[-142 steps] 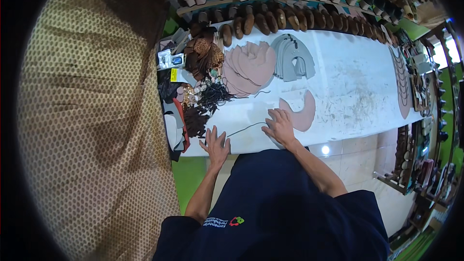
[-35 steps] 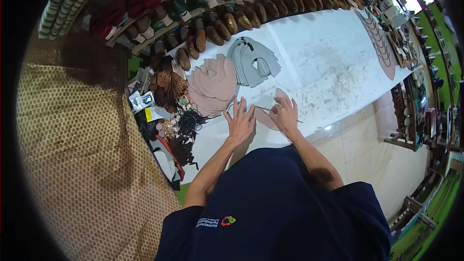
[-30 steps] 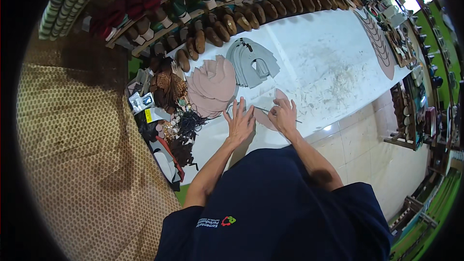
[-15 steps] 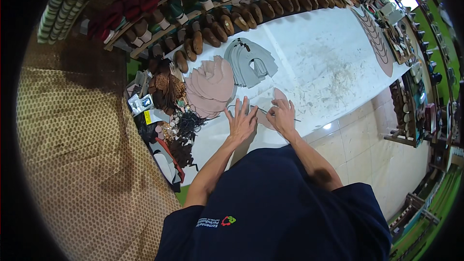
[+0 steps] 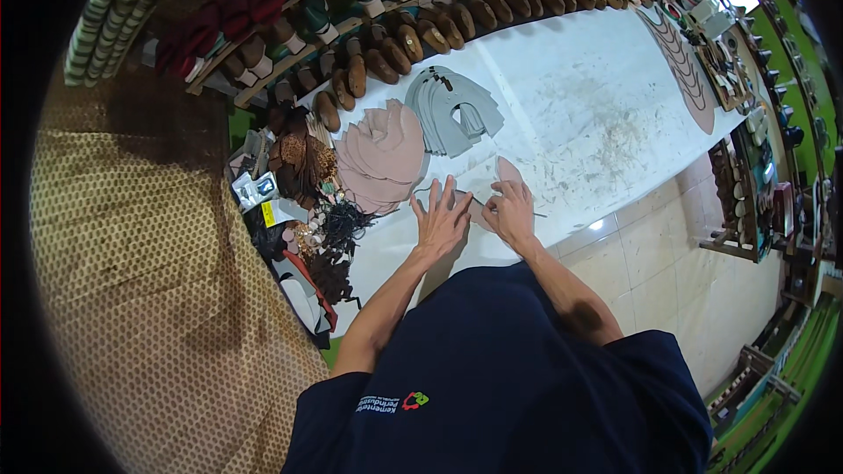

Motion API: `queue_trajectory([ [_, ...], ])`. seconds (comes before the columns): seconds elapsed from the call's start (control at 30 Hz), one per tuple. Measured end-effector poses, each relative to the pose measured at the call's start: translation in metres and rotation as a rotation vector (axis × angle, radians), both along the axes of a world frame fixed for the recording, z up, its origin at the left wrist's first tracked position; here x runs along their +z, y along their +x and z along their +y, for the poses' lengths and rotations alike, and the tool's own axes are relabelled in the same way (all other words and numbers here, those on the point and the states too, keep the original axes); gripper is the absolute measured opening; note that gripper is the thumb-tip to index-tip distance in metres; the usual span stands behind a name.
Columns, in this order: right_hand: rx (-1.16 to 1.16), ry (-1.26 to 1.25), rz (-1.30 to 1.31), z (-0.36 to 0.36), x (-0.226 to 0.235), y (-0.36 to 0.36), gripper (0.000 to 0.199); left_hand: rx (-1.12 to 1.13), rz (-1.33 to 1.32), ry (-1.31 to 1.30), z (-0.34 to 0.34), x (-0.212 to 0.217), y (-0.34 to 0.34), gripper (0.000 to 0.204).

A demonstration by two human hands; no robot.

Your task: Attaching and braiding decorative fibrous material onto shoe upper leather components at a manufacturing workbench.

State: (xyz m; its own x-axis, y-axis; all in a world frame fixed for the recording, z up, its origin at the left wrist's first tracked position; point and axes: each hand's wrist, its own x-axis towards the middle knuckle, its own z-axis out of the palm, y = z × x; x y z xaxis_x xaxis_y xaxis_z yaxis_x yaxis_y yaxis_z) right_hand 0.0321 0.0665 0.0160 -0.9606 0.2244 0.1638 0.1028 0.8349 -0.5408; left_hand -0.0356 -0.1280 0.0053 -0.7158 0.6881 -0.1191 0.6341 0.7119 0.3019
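Note:
My left hand [image 5: 442, 221] lies spread on the white-covered table, fingers apart, pressing near the left end of a pinkish flat piece [image 5: 479, 213]. Close beside it on the right, my right hand [image 5: 511, 213] has its thumb and forefinger pinched together over the same piece. A thin dark stick-like thing [image 5: 540, 215] pokes out at the right of that hand; its kind is too small to tell. The pointed pink tip [image 5: 507, 170] of a piece shows beyond my right fingers. Part of the work is hidden under both hands.
Fanned pink pieces [image 5: 379, 158] and grey curved pieces [image 5: 439, 110] lie beyond my hands. Black strings [image 5: 342, 226] and scraps crowd the left edge. Brown shoe lasts [image 5: 430, 35] line the back; more pink pieces [image 5: 685, 79] lie far right. Tiled floor [image 5: 650, 254] borders the table's right side.
Both hands stay almost in place. The right fingers have shifted very slightly at the pink piece, and the view has tilted a little.

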Motion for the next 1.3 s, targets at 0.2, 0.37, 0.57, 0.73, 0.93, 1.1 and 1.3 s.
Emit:
queue_trajectory([
  [0.2, 0.018, 0.014, -0.032, -0.001, 0.002, 0.001, 0.016, -0.005, -0.021, -0.002, 0.001, 0.001, -0.002, 0.052],
  [0.37, 0.007, 0.022, 0.013, -0.001, -0.001, 0.0, 0.013, -0.037, -0.015, 0.023, 0.001, 0.002, 0.0, 0.052],
  [0.57, 0.009, 0.029, 0.017, -0.002, 0.0, 0.0, 0.013, -0.048, -0.03, -0.035, 0.001, 0.0, 0.003, 0.052],
  [0.73, 0.004, 0.04, 0.017, -0.002, -0.002, 0.0, 0.014, -0.044, -0.028, -0.025, 0.005, 0.001, 0.004, 0.051],
  [0.93, 0.003, 0.022, 0.004, -0.002, -0.001, 0.001, 0.016, -0.066, -0.031, -0.007, 0.007, 0.004, 0.011, 0.049],
  [1.1, 0.029, -0.002, -0.025, 0.003, -0.002, 0.007, 0.015, -0.056, -0.003, -0.001, 0.01, 0.006, 0.012, 0.048],
  [1.3, 0.024, -0.005, 0.026, 0.021, 0.004, 0.032, 0.022, -0.043, -0.027, -0.024, 0.009, 0.001, 0.015, 0.05],
])
